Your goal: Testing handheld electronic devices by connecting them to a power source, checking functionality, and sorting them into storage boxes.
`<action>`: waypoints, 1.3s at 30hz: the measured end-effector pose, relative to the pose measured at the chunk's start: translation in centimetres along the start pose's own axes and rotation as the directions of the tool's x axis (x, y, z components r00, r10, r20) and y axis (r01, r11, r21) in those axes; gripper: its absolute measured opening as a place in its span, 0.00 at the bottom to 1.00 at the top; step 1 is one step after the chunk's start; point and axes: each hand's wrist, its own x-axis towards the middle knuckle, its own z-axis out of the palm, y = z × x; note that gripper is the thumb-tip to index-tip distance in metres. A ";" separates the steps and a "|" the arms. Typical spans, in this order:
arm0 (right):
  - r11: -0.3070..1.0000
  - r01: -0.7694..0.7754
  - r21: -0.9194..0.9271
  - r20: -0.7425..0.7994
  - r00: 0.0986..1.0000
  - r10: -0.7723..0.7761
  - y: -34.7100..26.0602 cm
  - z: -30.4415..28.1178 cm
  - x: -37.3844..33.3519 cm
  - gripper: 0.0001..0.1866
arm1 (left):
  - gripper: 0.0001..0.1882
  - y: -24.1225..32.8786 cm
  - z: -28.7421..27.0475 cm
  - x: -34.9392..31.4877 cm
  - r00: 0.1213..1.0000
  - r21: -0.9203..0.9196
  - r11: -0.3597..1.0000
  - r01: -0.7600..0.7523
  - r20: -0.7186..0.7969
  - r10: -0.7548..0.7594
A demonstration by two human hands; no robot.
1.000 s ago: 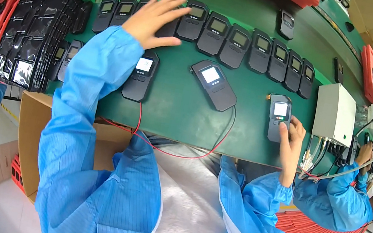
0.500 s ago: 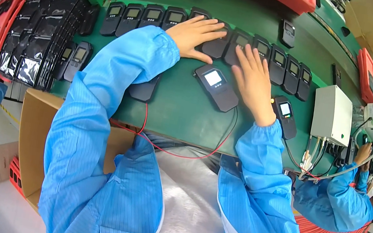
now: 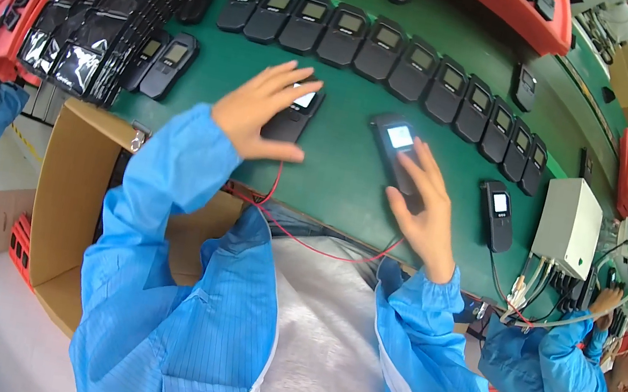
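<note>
My left hand [image 3: 258,110] is open, its fingers spread over a black handheld device [image 3: 285,124] that it partly hides. A red wire runs from that device's lower end. Over the lower half of a second black device [image 3: 385,143] with a bright screen lies my right hand [image 3: 429,208]. Its fingers and thumb are apart, and I cannot tell if they touch the casing. Farther right, a third black device [image 3: 500,229] with a lit screen sits on a dark cable. Beyond both hands, several similar devices [image 3: 348,34] with unlit screens form a curved row.
A white box [image 3: 571,224] with cables stands at the green bench's [image 3: 326,173] right end. Wrapped black packs [image 3: 102,16] are stacked at the left, beside two more devices [image 3: 169,65]. An open carton [image 3: 72,212] is below. A co-worker [image 3: 553,364] sits at the right.
Both hands have drawn back from the row toward me, the left now over the left wired device, the right over the middle one. The view has shifted too.
</note>
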 end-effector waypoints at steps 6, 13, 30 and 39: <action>0.972 -0.198 -0.129 -0.281 0.947 0.155 0.8 -0.1 -1.5 0.22 | 0.41 4.1 5.3 -3.1 0.959 -0.074 0.973 0.220 -0.168 -0.229; 0.952 -0.167 -0.257 -0.340 0.938 0.073 -3.3 1.2 -1.0 0.18 | 0.38 10.4 8.3 -0.2 0.935 -0.139 0.957 0.256 -0.217 -0.282; 0.927 0.327 -0.180 0.361 0.899 -0.247 -11.8 13.6 5.1 0.31 | 0.14 -5.6 9.7 -44.6 0.017 -0.562 0.223 0.797 -0.347 -0.938; 0.896 0.306 -0.322 0.351 0.917 -0.187 -11.7 15.4 6.1 0.32 | 0.29 -13.9 16.6 -45.1 0.160 0.079 0.148 0.986 -0.175 -0.972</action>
